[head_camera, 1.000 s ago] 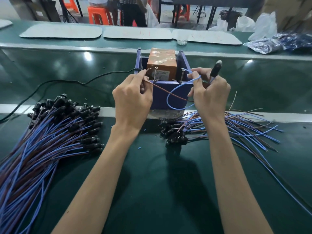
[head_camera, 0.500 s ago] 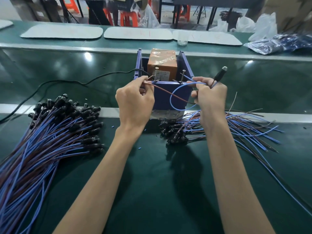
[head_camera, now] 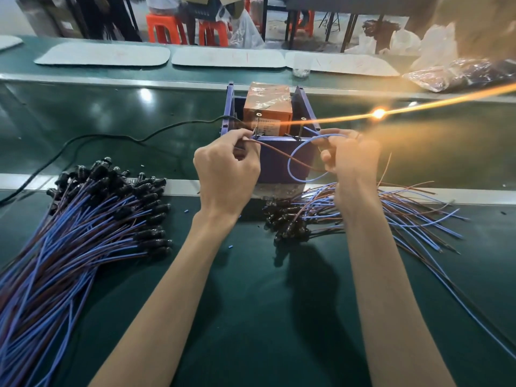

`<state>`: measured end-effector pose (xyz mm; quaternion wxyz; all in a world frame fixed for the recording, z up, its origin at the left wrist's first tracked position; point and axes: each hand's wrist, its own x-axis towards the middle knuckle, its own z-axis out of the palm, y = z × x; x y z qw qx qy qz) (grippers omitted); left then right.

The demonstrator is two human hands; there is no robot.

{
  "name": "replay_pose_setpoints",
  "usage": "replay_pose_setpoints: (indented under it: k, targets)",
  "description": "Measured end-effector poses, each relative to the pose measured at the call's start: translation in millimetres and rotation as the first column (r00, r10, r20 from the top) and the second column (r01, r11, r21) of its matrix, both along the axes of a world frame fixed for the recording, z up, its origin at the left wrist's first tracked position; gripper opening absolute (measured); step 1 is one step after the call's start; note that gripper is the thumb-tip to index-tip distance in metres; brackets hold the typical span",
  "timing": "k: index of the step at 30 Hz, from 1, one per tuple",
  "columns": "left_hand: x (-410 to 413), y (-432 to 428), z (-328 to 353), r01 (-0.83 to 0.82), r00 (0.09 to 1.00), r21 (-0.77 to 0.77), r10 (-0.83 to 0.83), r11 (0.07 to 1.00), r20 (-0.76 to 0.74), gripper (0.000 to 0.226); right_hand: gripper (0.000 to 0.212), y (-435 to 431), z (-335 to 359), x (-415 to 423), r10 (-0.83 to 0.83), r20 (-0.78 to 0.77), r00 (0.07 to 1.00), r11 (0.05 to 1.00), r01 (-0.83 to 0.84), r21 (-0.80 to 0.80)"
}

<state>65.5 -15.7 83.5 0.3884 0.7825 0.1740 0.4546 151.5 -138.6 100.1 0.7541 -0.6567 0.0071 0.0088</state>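
Pinching the brown wire (head_camera: 282, 153) between thumb and forefinger, the left hand (head_camera: 226, 169) holds its end at the front-left top edge of the purple fixture (head_camera: 275, 167). The wire runs across the fixture's front wall to the right hand (head_camera: 351, 160), positioned at the fixture's front-right corner. The right hand's fingers are curled around the blue wire (head_camera: 289, 164), which forms a loop in front of the same wall. An orange glow (head_camera: 379, 113) shines just right of the fixture, beyond the right hand. An orange block (head_camera: 268, 107) sits inside the fixture. A black cable (head_camera: 111, 135) enters from the fixture's left. A wire bundle (head_camera: 83, 219) lies front-left of the fixture; a looser wire pile (head_camera: 391, 208) lies front-right.
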Motion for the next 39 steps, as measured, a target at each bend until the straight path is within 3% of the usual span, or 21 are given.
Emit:
replay_pose_setpoints:
  k: [14, 21, 28, 32, 35, 39]
  targets:
    - [-1, 1, 1, 0.008, 1.000, 0.031, -0.008, 0.999, -0.002, 0.028, 0.026, -2, 0, 0, 0.033, 0.047, 0.998, 0.999, -0.032, -0.023]
    - [1, 10, -4, 0.080, 0.990, 0.151, -0.061, 0.985, -0.124, 0.024, 0.026, -9, 1, 4, 0.135, 0.071, 0.988, 0.991, -0.134, -0.009]
    - [-1, 14, -1, 0.203, 0.952, 0.230, -0.137, 0.952, -0.274, 0.012, 0.018, -26, 7, 6, 0.246, 0.078, 0.966, 0.961, -0.233, -0.147]
    - [-1, 14, -2, 0.371, 0.841, 0.189, -0.243, 0.909, -0.483, 0.010, 0.032, -35, 14, 8, 0.186, 0.119, 0.975, 0.965, -0.158, -0.212]
    - [0, 13, -4, 0.513, 0.705, 0.150, -0.315, 0.845, -0.636, 0.016, 0.031, -42, 19, 12, 0.097, 0.115, 0.989, 0.993, -0.088, -0.076]
    - [2, 14, -7, 0.639, 0.434, 0.016, -0.343, 0.769, -0.833, 0.063, 0.032, -46, 22, 15, 0.015, 0.129, 0.992, 0.998, -0.022, 0.059]
